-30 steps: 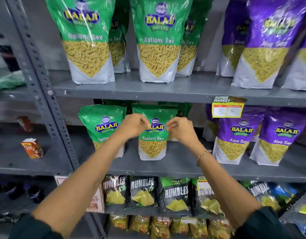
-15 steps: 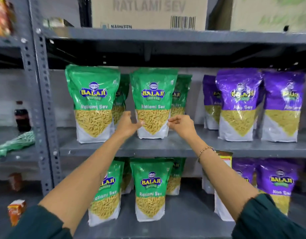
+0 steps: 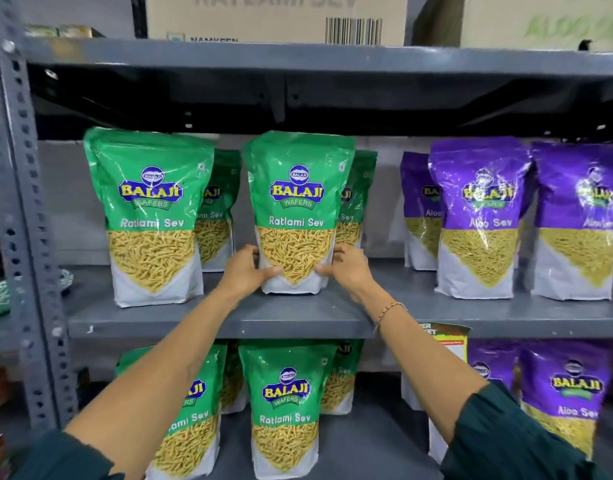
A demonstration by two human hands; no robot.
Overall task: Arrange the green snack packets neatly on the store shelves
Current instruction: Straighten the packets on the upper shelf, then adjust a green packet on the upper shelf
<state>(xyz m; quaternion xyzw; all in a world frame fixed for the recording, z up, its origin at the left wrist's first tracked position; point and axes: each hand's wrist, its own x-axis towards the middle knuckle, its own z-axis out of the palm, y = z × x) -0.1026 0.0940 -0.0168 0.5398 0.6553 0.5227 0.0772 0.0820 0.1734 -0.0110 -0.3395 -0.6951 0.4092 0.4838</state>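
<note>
Hands, left and right, clasp the middle Ratlami Sev packet upright on the upper shelf; I judge the green rows nearly straightened.

Both arms outstretched, left hand and right hand cupped inward, thumbs forward.

Upper shelf: two Ratlami Sev packets in front, two behind; Aloo Sev packets to their right. Cartons on the shelf above.
</note>
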